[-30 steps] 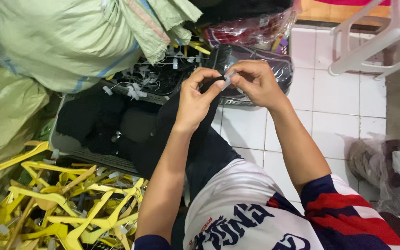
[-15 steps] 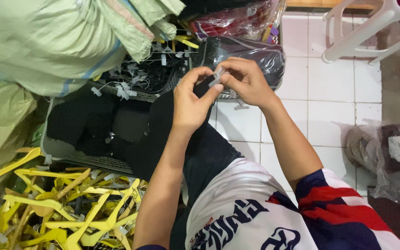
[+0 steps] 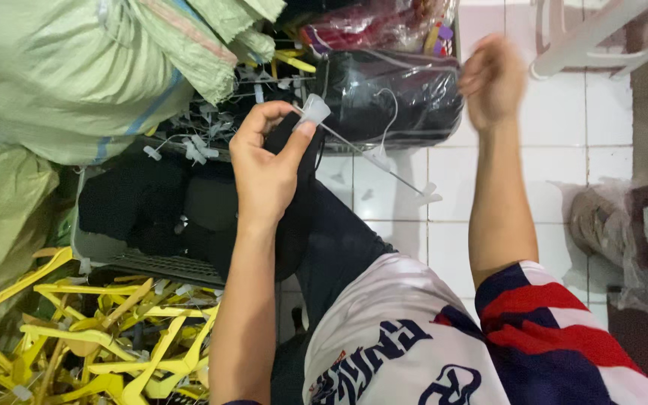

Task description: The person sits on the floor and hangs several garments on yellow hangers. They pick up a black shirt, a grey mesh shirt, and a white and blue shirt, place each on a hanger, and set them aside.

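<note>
Over the white floor tiles (image 3: 594,142), the hands have just come apart. A moment ago both were pinched together on one small piece out in front of the knees; now the right hand (image 3: 493,79) has swung off to the side and upward, blurred with speed. I cannot tell whether its fingers are closed or whether they carry anything.

The left hand (image 3: 264,169) stays where it was, and it has the goods: thumb and forefinger nipped tight on a small pale plastic tag (image 3: 313,111), held up just in front of the black bag (image 3: 391,94). From the tag a thin pale strand (image 3: 373,159) runs down and to the right, ending in a little crosspiece above the tiles, well apart from the right hand.

So to my eye the two-handed bit is over: whatever was being worked on that tag together looks finished or let go, and the piece now rests with the left hand alone.

Round about, more loose pale tags (image 3: 189,146) lie heaped beside the green sack (image 3: 61,75), dark cloth (image 3: 151,202) fills the crate beneath, and yellow hangers (image 3: 99,337) sprawl in a tangle by the person's left side. White chair legs (image 3: 586,34) stand beyond.
</note>
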